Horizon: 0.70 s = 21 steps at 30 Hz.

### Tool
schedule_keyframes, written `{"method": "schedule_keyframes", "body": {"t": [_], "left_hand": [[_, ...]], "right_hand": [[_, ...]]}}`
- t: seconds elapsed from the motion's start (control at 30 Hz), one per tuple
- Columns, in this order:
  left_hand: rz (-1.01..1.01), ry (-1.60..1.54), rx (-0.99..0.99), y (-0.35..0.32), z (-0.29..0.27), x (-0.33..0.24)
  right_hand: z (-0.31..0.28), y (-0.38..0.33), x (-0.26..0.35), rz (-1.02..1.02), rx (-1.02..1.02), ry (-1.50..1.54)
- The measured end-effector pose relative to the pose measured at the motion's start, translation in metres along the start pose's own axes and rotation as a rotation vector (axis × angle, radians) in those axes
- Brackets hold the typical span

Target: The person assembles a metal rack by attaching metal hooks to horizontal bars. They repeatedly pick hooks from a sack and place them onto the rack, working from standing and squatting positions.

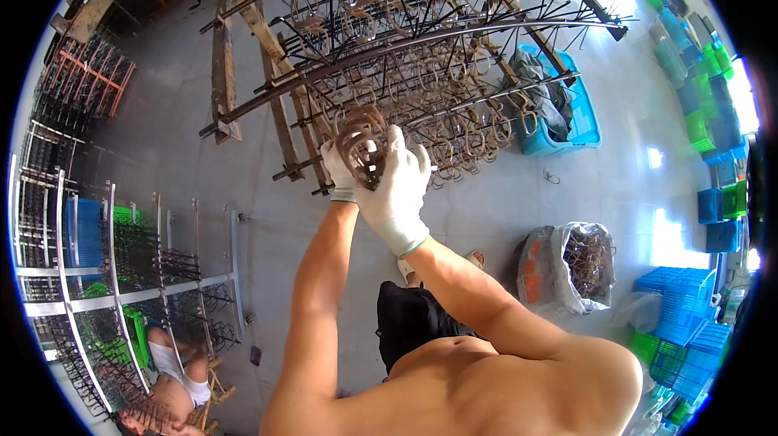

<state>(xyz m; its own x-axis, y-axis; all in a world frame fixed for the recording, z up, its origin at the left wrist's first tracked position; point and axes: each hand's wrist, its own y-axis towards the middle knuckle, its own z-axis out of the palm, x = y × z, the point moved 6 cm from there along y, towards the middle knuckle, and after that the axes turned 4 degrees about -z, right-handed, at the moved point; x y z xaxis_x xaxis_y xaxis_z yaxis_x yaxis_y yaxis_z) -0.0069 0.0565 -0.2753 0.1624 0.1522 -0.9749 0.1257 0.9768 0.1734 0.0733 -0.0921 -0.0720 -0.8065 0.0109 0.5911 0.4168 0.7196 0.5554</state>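
A bundle of brown, curved, ring-like pieces (362,138) is held between my two white-gloved hands, just in front of a hanging rack (389,49). My left hand (339,170) grips the bundle from its left side, its fingers partly hidden behind the pieces. On the right side, my right hand (399,185) is closed on the same bundle, fingers pointing up and away from me. Many similar brown looped pieces (462,132) hang from the rack's dark bars close beyond my hands. I cannot make out what the pieces are.
A blue tub (579,124) with grey cloth stands right of the rack. Nearer is a white sack (604,298) of brown pieces. Blue crates (685,302) line the right side. A metal rack (121,298) stands left, with another person (174,391) beside it.
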Motion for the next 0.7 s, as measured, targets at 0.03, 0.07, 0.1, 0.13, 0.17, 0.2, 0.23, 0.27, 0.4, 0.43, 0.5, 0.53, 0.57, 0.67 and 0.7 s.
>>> {"method": "schedule_keyframes", "body": {"t": [0.03,0.07,0.1,0.13,0.17,0.2,0.23,0.27,0.4,0.43,0.5,0.53,0.57,0.67,0.7], "left_hand": [[0.06,0.11,-0.008,-0.001,-0.013,0.004],[0.117,0.213,-0.015,-0.001,-0.019,0.006],[0.244,0.432,0.003,0.002,-0.002,-0.018],[0.394,0.704,0.029,-0.006,0.013,-0.042],[0.571,0.962,0.012,-0.012,0.034,-0.085],[0.134,0.31,0.22,-0.008,0.025,-0.062],[-0.278,-0.376,0.136,-0.011,0.013,-0.037],[-0.455,-0.807,0.211,-0.018,0.032,-0.052],[-0.536,-1.009,0.263,-0.018,0.038,-0.062],[-0.387,-0.726,0.253,-0.01,0.026,-0.054],[-0.013,0.119,0.167,-0.002,0.015,-0.061],[0.107,0.368,0.115,0.0,0.015,-0.062],[0.15,0.451,0.092,0.0,0.015,-0.066],[0.194,0.552,0.06,-0.005,0.011,-0.075],[0.212,0.584,0.053,-0.002,0.011,-0.079]], "right_hand": [[-0.001,0.002,0.008,-0.019,0.004,-0.017],[0.002,0.002,0.005,-0.002,0.036,0.04],[-0.002,0.006,-0.006,0.025,0.015,0.036],[-0.006,0.01,-0.015,0.051,-0.005,0.034],[-0.003,0.013,-0.027,0.083,0.03,0.04],[0.003,0.015,-0.02,0.11,0.154,0.051],[0.009,0.011,-0.012,0.087,0.207,0.089],[0.013,0.012,-0.014,0.074,0.244,0.109],[0.013,0.03,-0.008,-0.081,0.518,0.318],[0.01,0.031,-0.004,-0.087,0.615,0.367],[0.019,0.029,-0.011,-0.129,0.603,0.379],[0.021,0.029,-0.015,-0.094,0.557,0.374],[0.023,0.028,-0.012,-0.109,0.524,0.398],[0.023,0.024,-0.008,-0.086,0.462,0.484],[0.017,0.025,-0.011,-0.106,0.447,0.482]]}}
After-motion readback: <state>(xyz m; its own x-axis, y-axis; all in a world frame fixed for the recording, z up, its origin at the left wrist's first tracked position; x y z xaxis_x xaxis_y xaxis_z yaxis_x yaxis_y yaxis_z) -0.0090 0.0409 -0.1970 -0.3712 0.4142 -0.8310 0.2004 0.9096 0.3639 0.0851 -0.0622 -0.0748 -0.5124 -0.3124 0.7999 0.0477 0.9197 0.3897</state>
